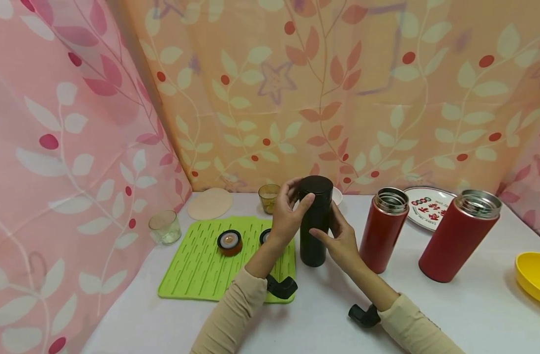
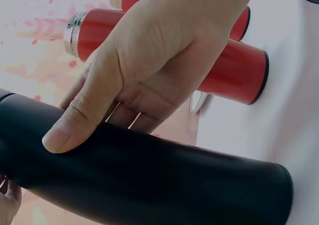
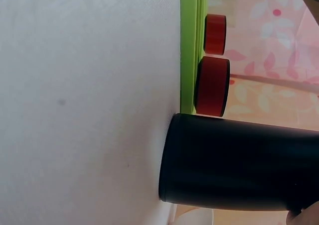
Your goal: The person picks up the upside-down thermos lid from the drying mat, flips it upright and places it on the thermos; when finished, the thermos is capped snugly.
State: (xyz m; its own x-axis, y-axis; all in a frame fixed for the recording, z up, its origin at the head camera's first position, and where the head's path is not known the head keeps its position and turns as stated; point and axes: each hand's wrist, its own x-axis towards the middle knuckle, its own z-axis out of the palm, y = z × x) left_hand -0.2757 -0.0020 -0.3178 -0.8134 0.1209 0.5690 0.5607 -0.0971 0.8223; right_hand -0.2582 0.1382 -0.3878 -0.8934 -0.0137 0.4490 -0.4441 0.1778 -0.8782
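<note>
A black thermos (image 1: 313, 231) with its lid on stands upright on the white table. My left hand (image 1: 287, 216) holds it near the top, thumb across the front. Lower down, my right hand (image 1: 342, 241) grips the thermos from the right side. In the left wrist view that right hand (image 2: 144, 60) has its thumb pressed along the dark body (image 2: 164, 170). The right wrist view shows the base (image 3: 219, 160) on the table, beside the mat's edge. To the right stand two red thermoses (image 1: 383, 236) without lids, their steel mouths open.
Left of the black thermos lies a green ridged mat (image 1: 195, 265) bearing two red-and-black lids (image 1: 229, 243). Behind are an amber glass (image 1: 268, 196), a beige disc (image 1: 210, 203) and a printed plate (image 1: 422, 206). A clear glass (image 1: 165, 227) sits far left, a yellow bowl (image 1: 535, 275) far right.
</note>
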